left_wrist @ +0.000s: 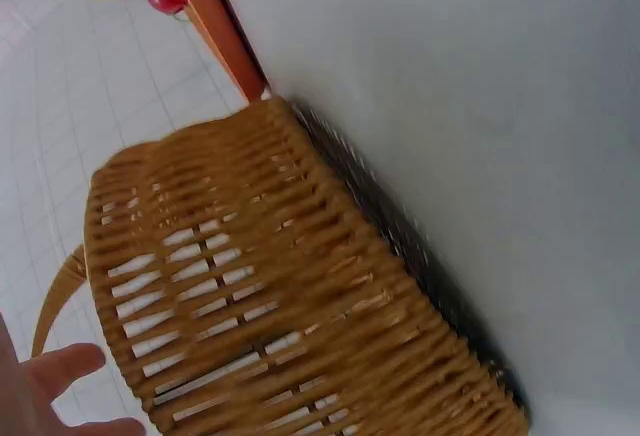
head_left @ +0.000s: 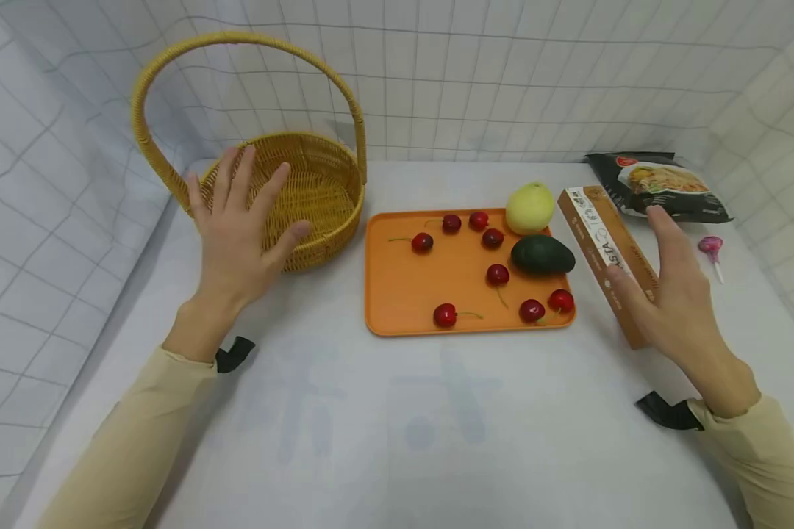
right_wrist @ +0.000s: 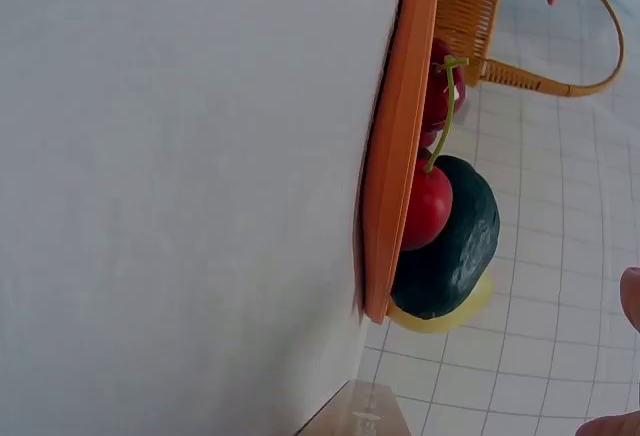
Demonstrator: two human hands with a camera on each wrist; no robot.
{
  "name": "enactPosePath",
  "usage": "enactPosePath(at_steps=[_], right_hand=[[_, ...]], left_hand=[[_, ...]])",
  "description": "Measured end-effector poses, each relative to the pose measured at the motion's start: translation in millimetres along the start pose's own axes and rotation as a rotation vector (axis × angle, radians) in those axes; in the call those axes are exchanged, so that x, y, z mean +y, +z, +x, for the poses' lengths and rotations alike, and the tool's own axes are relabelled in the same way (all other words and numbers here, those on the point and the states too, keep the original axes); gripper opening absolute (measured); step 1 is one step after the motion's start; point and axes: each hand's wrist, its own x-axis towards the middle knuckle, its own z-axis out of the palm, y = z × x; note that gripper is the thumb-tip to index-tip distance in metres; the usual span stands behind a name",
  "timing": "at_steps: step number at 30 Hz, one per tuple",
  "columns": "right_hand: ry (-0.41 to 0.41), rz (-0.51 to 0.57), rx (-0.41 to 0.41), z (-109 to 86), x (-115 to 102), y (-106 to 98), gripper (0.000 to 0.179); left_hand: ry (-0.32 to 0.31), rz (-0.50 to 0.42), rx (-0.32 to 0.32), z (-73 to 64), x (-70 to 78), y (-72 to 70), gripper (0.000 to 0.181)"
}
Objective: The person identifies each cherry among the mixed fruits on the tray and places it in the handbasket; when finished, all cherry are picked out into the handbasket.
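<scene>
The left hand (head_left: 234, 231) is spread, its fingers (head_left: 265, 195) released and gripping nothing; they lie over the near left side of the basket (head_left: 334, 231), whose handle arches up beyond them. Whether they touch its rim, I cannot tell. The right hand (head_left: 681, 301) is also free, thumb and forefinger parted. Its fingers hover by the box (head_left: 612, 257), which lies slantwise below and to the left of them.

Just past the right forefinger's tip is the packet (head_left: 668, 184); to the right of those fingers is the lollipop (head_left: 710, 246). Between the two hands' fingers sits the tray (head_left: 397, 286), with eight cherries (head_left: 422, 243) scattered over it and the avocado (head_left: 542, 255) and yellow fruit (head_left: 530, 209) at its right side, nearest the right fingers.

All this stands on a white surface (head_left: 384, 455), which spreads below both sets of fingers and back towards the sleeves (head_left: 132, 441), with faint bluish marks on its near part. Beyond the fingers, and outward of each hand, hang white sheets (head_left: 450, 88) ruled in a thin grey grid, their lines wavering with the folds; they close in the surface at the back and both sides.
</scene>
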Motion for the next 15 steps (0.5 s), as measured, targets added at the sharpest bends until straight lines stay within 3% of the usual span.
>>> enactPosePath(at_steps=[9,15], right_hand=[[-0.045,0.022,0.146,-5.8,-3.2,4.4,0.071],[-0.085,0.066,0.174,-6.3,-5.6,8.1,0.066]], left_hand=[[0.026,-0.133,0.336,19.9,4.7,-22.2,0.082],[-0.026,-0.204,0.547,28.1,8.0,-44.2,0.088]])
